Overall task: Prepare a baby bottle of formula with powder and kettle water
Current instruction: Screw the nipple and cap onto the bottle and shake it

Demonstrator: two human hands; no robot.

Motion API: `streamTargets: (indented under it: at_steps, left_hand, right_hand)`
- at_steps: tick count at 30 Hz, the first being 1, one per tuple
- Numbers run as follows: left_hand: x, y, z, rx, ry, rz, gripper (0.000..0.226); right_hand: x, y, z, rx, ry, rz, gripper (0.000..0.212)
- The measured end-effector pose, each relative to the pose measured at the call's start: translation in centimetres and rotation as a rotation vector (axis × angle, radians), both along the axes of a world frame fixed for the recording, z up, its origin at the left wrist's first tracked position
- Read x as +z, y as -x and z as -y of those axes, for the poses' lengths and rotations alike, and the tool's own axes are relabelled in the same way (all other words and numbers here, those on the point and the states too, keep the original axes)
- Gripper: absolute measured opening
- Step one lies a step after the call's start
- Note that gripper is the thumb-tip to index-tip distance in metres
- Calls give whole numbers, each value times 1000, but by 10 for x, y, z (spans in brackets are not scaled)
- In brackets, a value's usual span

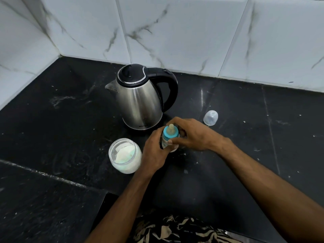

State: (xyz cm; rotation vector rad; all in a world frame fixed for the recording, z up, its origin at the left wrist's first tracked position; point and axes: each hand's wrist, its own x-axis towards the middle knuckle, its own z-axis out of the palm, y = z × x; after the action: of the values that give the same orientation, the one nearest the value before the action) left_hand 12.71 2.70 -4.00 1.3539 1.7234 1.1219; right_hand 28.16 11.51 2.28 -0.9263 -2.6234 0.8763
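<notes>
A small baby bottle with a blue collar and a pale teat stands on the black counter just in front of the kettle. My left hand grips the bottle's body from the left. My right hand has its fingers and thumb curled round the blue collar at the top. A steel kettle with a black lid and handle stands behind, its spout pointing left. An open glass jar of white powder sits left of my left hand.
A clear bottle cap lies on the counter to the right of the kettle. White marble-pattern tiles form the back and left walls. The counter's front edge steps in near the lower left.
</notes>
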Motion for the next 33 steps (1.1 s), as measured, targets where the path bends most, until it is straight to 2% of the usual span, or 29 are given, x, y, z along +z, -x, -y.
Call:
streamTargets:
  at_steps: [4,8,10,13,17,21,23,29,33]
  left_hand:
    - [1,0,1,-6,2,-21,62]
    - [3,1,-1,-2,6,-32,59]
    - [3,0,0,1,15,-38,59]
    - [1,-3,2,19,6,-60,62]
    - [1,-5,2,29,6,-66,60]
    - [5,-3,0,17,18,-76,59]
    - [5,-4,1,23,21,-76,60]
    - [3,-8,4,57,-9,-81,58]
    - [4,-9,5,68,-23,-84,56]
  right_hand:
    - [-13,5,7,-107,-54,-17,50]
    - [-2,2,0,24,-33,33,58]
    - [1,1,-4,38,-37,61,52]
    - [-9,6,3,-54,-83,67,50]
    - [-26,11,22,-241,-137,-51,52]
    - [-14,5,7,-58,-49,9,59]
    - [-12,4,2,-33,-53,43,53]
    - [-30,13,27,-280,-135,-63,51]
    - [-34,17,34,-354,-108,-114,51]
